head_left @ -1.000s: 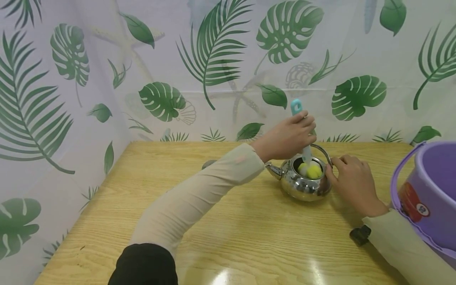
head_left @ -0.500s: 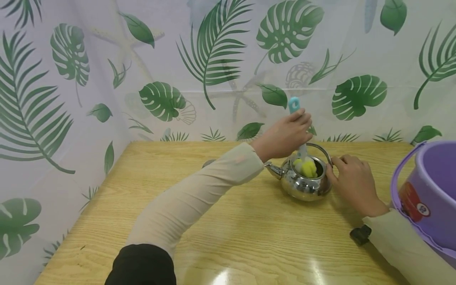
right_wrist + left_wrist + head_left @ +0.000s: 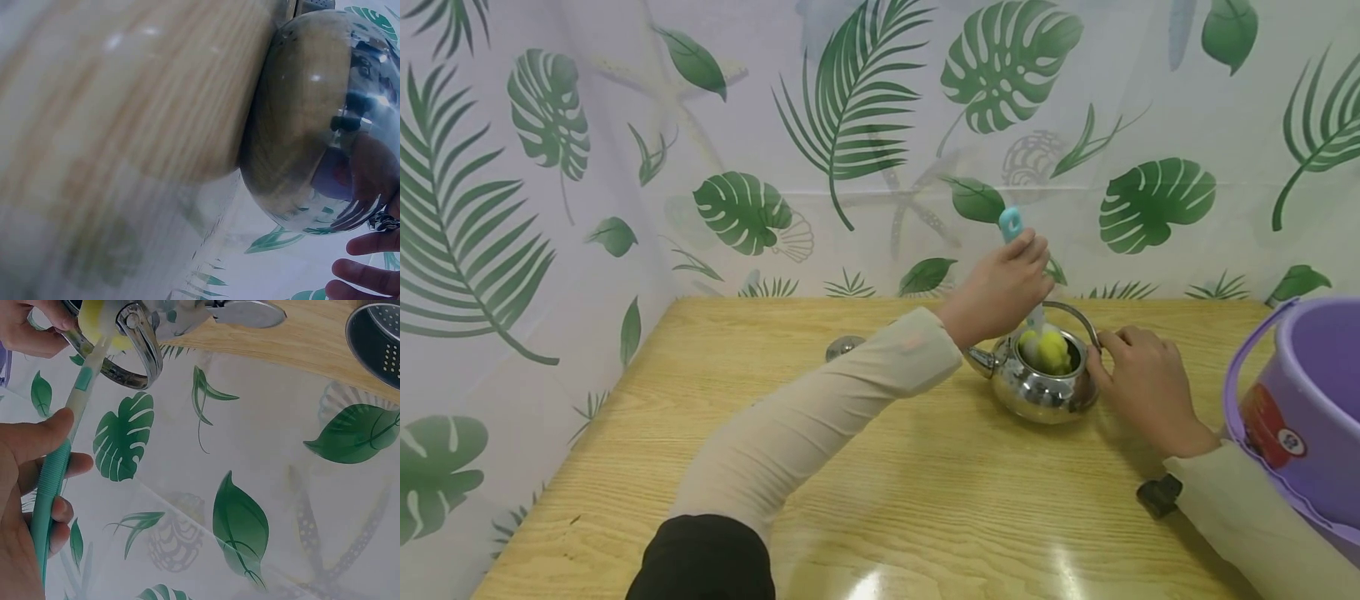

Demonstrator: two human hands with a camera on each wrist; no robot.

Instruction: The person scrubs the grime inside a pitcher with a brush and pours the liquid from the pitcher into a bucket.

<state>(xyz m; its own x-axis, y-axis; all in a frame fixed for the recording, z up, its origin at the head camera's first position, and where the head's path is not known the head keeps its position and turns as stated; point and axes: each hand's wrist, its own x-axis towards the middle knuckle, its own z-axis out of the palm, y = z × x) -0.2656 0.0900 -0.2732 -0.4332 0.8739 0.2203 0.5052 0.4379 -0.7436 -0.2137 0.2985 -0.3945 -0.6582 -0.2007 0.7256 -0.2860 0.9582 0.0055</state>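
My left hand (image 3: 1000, 283) grips the turquoise-and-white handle of a sponge brush (image 3: 1011, 223) above a shiny steel teapot (image 3: 1037, 392). The brush's yellow and white sponge head (image 3: 1052, 354) sits inside the teapot's open mouth. In the left wrist view, thumb and curled fingers wrap the ribbed brush handle (image 3: 53, 478). My right hand (image 3: 1142, 383) pinches the base of the teapot's arched handle (image 3: 1075, 312) on the right side. The right wrist view has the teapot's mirror-like belly (image 3: 312, 125), with the right fingers (image 3: 362, 275) beside it.
A small metal piece (image 3: 845, 346) lies left of the teapot, partly behind the left sleeve; the left wrist view shows a perforated steel strainer (image 3: 378, 344). A purple bucket (image 3: 1322, 400) stands at the right. Behind the wooden table (image 3: 925, 500) hangs a leaf-print backdrop (image 3: 865, 233).
The brush handle's top has tilted and shifted left with my left hand, and the sponge head has moved about within the teapot's mouth. The right hand and teapot stay put.
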